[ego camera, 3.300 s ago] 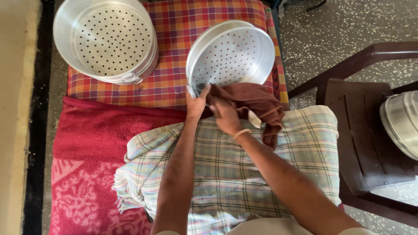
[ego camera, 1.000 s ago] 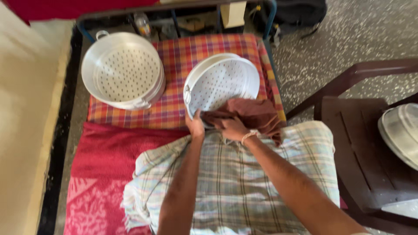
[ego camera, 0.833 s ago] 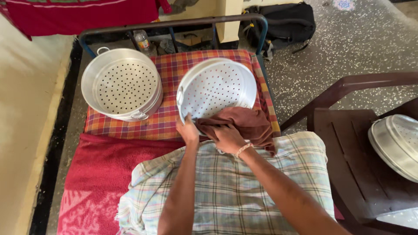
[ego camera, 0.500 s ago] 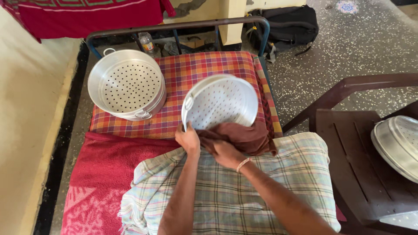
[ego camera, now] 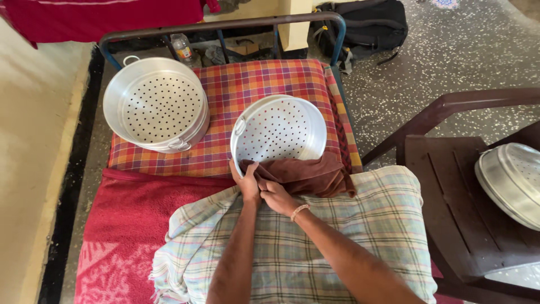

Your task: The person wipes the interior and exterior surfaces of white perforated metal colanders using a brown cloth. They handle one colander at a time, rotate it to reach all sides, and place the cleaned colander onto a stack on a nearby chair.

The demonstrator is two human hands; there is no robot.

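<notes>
— Perforated round metal steamer tray (ego camera: 278, 135), where is it?
— Tilted on the bed's checked cloth (ego camera: 253, 84); left hand (ego camera: 247, 183) fingers grip its near rim, right hand (ego camera: 278, 197) clutches the brown cloth (ego camera: 309, 174).
</notes>
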